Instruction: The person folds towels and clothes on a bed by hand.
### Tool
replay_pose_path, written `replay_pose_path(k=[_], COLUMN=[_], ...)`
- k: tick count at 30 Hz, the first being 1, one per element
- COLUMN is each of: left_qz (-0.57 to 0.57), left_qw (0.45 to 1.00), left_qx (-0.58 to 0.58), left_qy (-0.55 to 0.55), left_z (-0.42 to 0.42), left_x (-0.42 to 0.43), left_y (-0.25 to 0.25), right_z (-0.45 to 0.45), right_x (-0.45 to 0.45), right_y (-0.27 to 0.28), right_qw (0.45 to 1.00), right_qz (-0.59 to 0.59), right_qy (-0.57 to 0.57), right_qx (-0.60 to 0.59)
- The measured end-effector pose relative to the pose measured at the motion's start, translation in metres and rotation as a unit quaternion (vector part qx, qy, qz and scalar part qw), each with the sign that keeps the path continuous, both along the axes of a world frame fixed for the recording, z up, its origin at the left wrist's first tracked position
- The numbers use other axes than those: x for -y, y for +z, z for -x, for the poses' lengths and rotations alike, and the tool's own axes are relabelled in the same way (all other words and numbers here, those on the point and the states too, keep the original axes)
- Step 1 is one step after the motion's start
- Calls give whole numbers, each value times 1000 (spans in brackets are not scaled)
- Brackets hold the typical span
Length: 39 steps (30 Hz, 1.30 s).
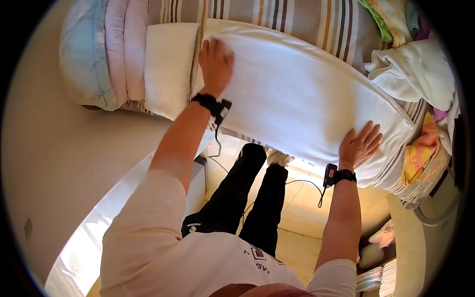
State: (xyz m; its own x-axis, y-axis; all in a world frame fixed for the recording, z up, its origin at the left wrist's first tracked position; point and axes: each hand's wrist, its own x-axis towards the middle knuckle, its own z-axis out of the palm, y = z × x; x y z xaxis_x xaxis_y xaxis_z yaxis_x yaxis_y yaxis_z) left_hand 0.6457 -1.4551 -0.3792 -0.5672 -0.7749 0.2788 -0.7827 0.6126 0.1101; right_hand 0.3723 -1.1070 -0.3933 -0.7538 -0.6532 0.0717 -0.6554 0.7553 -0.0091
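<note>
A long white folded cloth [287,84] lies spread over a striped bed sheet [307,15]. Near its left end, my left hand [216,64] rests on it with the fingers stretched out, slightly blurred. Toward the right end, my right hand [358,146] lies flat on the same cloth, its fingers spread. Neither hand grips anything. A smaller folded white cloth [169,67] sits just left of the long one, close to my left hand.
Pink folded bedding [133,49] and a light blue floral pillow [84,54] are stacked at the left. At the right lie a crumpled white cloth [415,69] and an orange-yellow towel [423,151]. Cables hang from black devices on both wrists.
</note>
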Motion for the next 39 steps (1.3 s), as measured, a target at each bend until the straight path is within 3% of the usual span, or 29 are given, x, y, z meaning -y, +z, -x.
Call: replay_pose_path(k=[3, 8, 10, 14, 21, 23, 24, 26, 28, 30, 32, 33, 34, 36, 39], left_qz=[-64, -21, -178, -208, -190, -4, -7, -119, -269, -241, -249, -171, -237, -93, -19], left_qw=[997, 989, 979, 971, 971, 999, 995, 971, 886, 814, 876, 908, 941, 967, 981], left_qx=[-51, -148, -57, 94, -5, -44, -53, -69, -60, 16, -30, 12, 64, 35, 84], left_qy=[4, 16, 86, 67, 144, 0, -87, -194, -373, -528, -413, -383, -234, -233, -176], left_z=[-13, -1, 11, 27, 23, 34, 40, 49, 49, 52, 46, 42, 46, 37, 37], left_x=[30, 74, 91, 96, 108, 78, 59, -6, -64, -68, -18, 5, 11, 46, 30], left_y=[12, 24, 23, 35, 32, 36, 40, 32, 22, 13, -10, -6, 10, -6, 12], right_z=[2, 2, 2, 1, 2, 1, 1, 2, 1, 3, 3, 2, 0, 2, 1], right_x=[0, 2, 4, 2, 1, 2, 2, 3, 2, 2, 0, 1, -1, 0, 3], right_y=[-1, 0, 1, 1, 1, 2, 2, 2, 0, -1, -1, 2, 0, -1, 3], right_qw=[1000, 1000, 1000, 1000, 1000, 1000, 1000, 1000, 1000, 1000, 1000, 1000, 1000, 1000, 1000], right_qz=[10, 2, 7, 22, 21, 17, 18, 24, 22, 17, 21, 15, 12, 24, 8], right_qy=[3, 1, 2, 4, 4, 5, 3, 5, 3, 3, 6, 8, 7, 7, 0], right_qx=[-3, 1, 2, 12, 14, 13, 13, 12, 15, 14, 17, 15, 18, 15, 22])
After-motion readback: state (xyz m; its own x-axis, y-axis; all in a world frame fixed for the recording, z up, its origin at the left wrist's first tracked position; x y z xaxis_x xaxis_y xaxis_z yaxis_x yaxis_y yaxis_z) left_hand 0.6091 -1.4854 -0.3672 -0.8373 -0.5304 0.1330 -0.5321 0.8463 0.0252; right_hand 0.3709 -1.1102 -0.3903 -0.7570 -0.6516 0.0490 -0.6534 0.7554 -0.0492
